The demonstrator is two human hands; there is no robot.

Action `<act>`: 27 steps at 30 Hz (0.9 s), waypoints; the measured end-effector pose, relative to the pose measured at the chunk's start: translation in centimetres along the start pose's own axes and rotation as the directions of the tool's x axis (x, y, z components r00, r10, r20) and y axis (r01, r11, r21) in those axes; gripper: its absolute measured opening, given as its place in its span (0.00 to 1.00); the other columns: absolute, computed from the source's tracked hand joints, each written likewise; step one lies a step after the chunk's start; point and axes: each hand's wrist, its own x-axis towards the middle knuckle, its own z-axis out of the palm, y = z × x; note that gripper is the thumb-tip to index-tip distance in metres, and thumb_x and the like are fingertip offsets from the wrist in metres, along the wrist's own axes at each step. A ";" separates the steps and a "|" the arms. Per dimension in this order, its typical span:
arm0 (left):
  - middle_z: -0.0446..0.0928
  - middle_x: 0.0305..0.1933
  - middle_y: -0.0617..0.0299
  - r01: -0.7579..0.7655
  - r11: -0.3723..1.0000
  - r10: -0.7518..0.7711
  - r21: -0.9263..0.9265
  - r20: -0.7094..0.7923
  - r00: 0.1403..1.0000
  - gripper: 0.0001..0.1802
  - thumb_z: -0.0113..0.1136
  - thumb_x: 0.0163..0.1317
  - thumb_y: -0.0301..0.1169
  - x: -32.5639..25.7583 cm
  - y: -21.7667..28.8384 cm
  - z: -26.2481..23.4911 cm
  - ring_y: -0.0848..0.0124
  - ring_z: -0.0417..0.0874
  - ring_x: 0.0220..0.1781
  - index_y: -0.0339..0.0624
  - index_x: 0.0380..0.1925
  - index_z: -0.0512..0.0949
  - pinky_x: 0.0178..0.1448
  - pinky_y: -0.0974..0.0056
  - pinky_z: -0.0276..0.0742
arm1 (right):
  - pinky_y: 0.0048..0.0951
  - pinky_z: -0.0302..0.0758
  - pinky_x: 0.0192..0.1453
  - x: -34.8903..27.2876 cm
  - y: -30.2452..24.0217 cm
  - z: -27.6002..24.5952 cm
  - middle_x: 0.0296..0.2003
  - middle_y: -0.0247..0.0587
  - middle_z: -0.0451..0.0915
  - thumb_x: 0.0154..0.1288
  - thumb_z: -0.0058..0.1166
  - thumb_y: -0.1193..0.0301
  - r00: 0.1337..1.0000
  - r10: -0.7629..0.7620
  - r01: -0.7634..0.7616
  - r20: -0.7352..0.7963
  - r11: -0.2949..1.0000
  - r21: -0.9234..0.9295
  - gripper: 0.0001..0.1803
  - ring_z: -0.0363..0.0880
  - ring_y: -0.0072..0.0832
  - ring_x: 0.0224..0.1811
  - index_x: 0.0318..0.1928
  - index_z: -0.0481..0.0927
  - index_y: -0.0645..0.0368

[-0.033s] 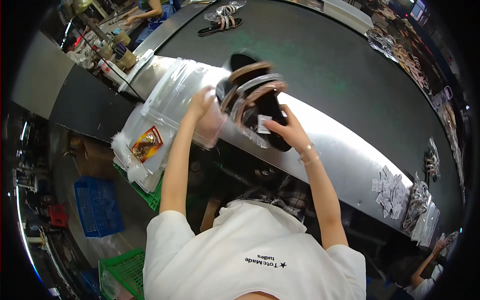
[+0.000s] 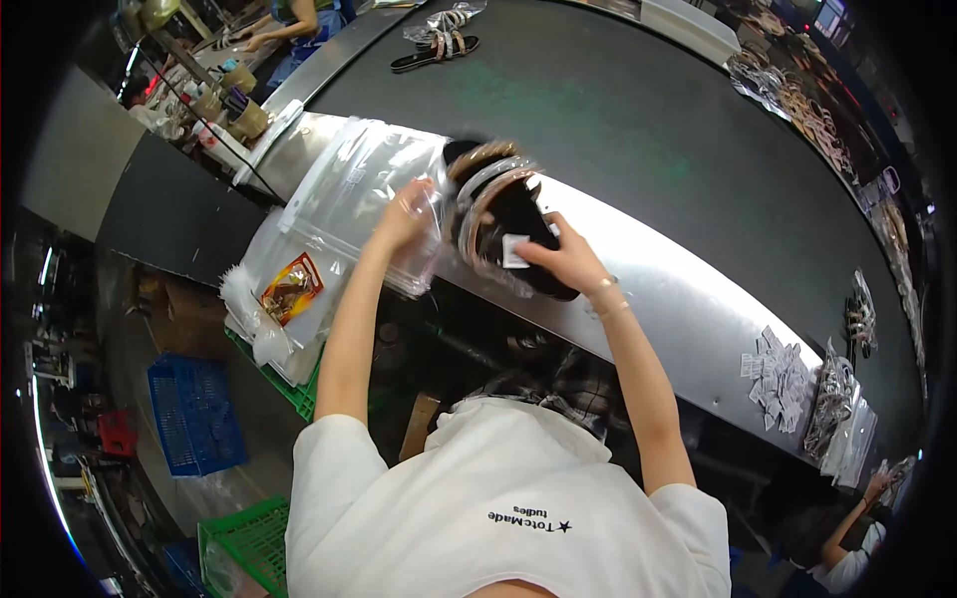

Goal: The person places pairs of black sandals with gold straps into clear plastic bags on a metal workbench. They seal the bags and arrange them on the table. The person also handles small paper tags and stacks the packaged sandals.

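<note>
Hands hold sandals between them, bag leftward.

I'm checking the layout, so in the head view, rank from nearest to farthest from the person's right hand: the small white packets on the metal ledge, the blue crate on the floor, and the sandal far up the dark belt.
From the right hand:
1. small white packets, right along the metal ledge.
2. sandal, up the dark belt.
3. blue crate, far left, on the floor.
</note>
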 end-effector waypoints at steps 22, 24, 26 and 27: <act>0.70 0.58 0.50 -0.187 0.809 0.326 -0.558 0.160 0.932 0.12 0.37 0.72 0.32 7.2 15.7 -3.5 0.63 0.71 0.58 0.33 0.43 0.66 0.60 0.62 0.65 | 0.41 0.73 0.43 -3.5 3.5 3.7 0.34 0.54 0.80 0.52 0.56 0.44 0.914 0.071 0.065 -0.399 0.946 0.318 0.32 0.78 0.48 0.40 0.45 0.75 0.60; 0.73 0.56 0.53 -0.629 0.769 0.639 -0.119 0.102 0.762 0.12 0.38 0.68 0.29 4.7 23.8 -1.4 0.60 0.69 0.62 0.34 0.44 0.68 0.68 0.50 0.58 | 0.42 0.73 0.43 -6.6 1.2 0.5 0.34 0.54 0.80 0.52 0.56 0.45 0.921 0.050 0.015 -0.386 0.986 0.163 0.31 0.78 0.49 0.39 0.45 0.75 0.58; 0.75 0.53 0.52 -0.743 0.656 0.747 -0.136 0.262 0.611 0.08 0.44 0.63 0.25 2.9 30.0 -1.9 0.54 0.71 0.61 0.36 0.41 0.70 0.69 0.46 0.55 | 0.43 0.73 0.43 -8.1 0.7 -2.3 0.34 0.53 0.80 0.52 0.58 0.46 0.916 0.083 -0.072 -0.392 0.996 0.044 0.29 0.78 0.49 0.38 0.46 0.75 0.54; 0.75 0.53 0.51 -0.764 0.599 0.789 -0.239 0.339 0.513 0.08 0.46 0.62 0.24 2.5 31.2 -1.8 0.53 0.72 0.60 0.36 0.40 0.71 0.69 0.45 0.54 | 0.43 0.73 0.42 -8.4 1.4 -3.0 0.33 0.55 0.79 0.52 0.58 0.46 0.866 0.065 -0.009 -0.495 0.993 0.113 0.30 0.78 0.50 0.36 0.46 0.75 0.58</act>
